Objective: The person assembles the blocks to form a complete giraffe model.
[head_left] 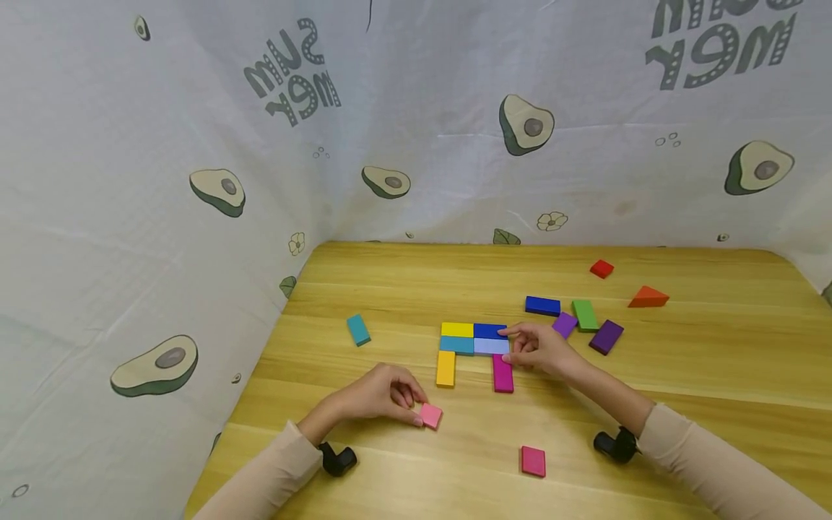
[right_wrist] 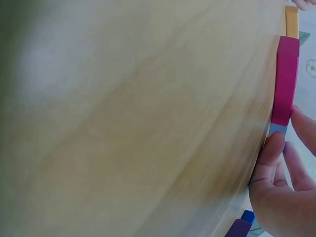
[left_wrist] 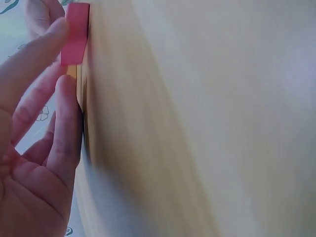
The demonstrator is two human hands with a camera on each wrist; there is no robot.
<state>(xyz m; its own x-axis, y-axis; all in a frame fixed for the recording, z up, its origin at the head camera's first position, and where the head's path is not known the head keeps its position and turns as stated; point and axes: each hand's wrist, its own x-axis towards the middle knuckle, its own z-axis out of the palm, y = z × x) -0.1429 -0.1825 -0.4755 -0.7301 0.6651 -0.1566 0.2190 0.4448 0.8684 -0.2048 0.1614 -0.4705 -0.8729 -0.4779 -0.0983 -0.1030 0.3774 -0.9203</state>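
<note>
My left hand (head_left: 383, 393) pinches a small pink square block (head_left: 432, 415) between thumb and fingers, low over or on the wooden table; the left wrist view shows this block (left_wrist: 76, 34) too. My right hand (head_left: 539, 348) touches the right end of a flat block arrangement, its forefinger at the dark blue block (head_left: 489, 331) and its thumb by the top of the magenta block (head_left: 503, 375). Between them lies a light blue block (head_left: 490, 347). A yellow block (head_left: 458, 329), a teal block (head_left: 457, 345) and an orange-yellow block (head_left: 445, 370) form the left side.
A separate teal block (head_left: 358, 330) lies left, a dark pink square (head_left: 533, 461) in front. At the right are a blue block (head_left: 542, 305), a green block (head_left: 585, 315), two purple blocks, an orange triangle (head_left: 648, 297) and a red block (head_left: 601, 269). A printed curtain surrounds the table.
</note>
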